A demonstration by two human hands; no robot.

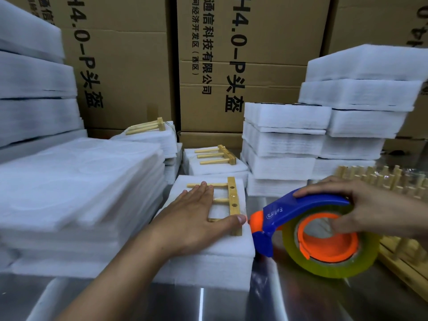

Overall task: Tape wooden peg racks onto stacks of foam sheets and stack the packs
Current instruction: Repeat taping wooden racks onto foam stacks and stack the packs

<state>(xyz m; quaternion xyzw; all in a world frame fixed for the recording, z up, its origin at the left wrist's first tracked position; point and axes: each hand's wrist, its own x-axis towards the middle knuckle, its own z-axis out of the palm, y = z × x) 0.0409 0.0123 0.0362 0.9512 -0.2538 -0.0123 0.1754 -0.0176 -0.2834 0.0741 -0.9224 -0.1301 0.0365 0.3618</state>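
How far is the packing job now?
Done: two white foam packs behind already carry wooden peg racks. In hand: left hand presses another rack onto the front foam stack; right hand grips the blue-and-orange tape dispenser beside it. Left: loose wooden racks at right.

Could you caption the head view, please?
Left hand rests on peg rack atop foam stack; right hand grips tape dispenser.

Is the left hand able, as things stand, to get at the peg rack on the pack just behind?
Probably yes. The left hand lies flat on the near peg rack; the rear peg rack lies uncovered just beyond its fingertips, nothing between. It must first release the near one.
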